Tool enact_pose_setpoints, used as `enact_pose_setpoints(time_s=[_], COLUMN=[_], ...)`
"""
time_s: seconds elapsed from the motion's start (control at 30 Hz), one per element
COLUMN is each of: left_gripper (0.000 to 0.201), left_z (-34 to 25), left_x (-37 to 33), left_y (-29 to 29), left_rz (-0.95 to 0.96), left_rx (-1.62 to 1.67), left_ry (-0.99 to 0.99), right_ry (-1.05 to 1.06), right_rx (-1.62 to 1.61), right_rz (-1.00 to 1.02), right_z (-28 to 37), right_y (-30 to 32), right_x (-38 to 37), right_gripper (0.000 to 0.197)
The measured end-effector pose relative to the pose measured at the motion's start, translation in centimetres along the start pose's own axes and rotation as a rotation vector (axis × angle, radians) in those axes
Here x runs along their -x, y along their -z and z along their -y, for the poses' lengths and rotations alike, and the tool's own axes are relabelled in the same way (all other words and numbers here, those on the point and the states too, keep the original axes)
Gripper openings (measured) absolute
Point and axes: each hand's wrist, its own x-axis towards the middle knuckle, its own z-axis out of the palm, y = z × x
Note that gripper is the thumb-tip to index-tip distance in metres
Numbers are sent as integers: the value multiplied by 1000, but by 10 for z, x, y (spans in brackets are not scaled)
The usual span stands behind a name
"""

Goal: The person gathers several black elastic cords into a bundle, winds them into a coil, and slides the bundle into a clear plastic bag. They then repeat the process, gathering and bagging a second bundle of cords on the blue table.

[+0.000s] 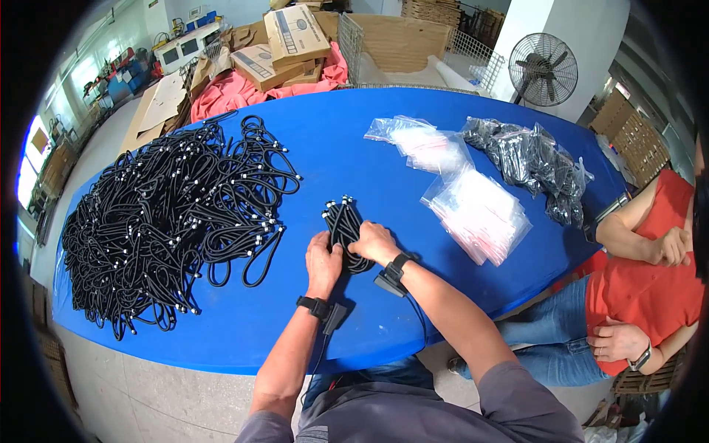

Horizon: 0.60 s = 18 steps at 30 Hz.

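A bundle of black cord loops [343, 227] with white-and-silver end pieces rests on the blue-covered table in front of me, its ends pointing away. My left hand [323, 266] is closed against its left side, thumb along the cords. From the right, my right hand [374, 242] grips the same bundle, with its fingers partly hidden. To the left lies a large tangled heap of similar black cord loops [159, 214]. Clear plastic bags [480, 210] are stacked to the right of my hands, and filled bags with dark contents [524, 159] lie beyond them.
The blue table cover [332, 136] reaches out to every side of my hands. A person in a red top [642, 295] sits at the right edge. Behind the table stand cardboard boxes [295, 33], wire-mesh cages [476, 55] and a black fan [543, 70].
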Motion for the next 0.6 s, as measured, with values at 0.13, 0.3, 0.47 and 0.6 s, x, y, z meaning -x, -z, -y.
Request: enact_pose_setpoints(time_s=[0.13, 0.3, 0.47, 0.6], left_gripper=[32, 27, 30, 44], left_z=[0, -6, -31, -48], left_x=[-4, -13, -2, 4], left_y=[5, 18, 27, 37], left_rz=[-9, 172, 260, 255], left_rx=[697, 855, 950, 1038], left_ry=[386, 461, 537, 492], right_ry=[-3, -57, -172, -43], right_rx=[2, 22, -306, -599], right_rz=[60, -21, 111, 19], right_z=[14, 8, 4, 3], right_y=[4, -16, -9, -6], right_x=[-1, -12, -10, 9], right_gripper=[47, 40, 36, 33])
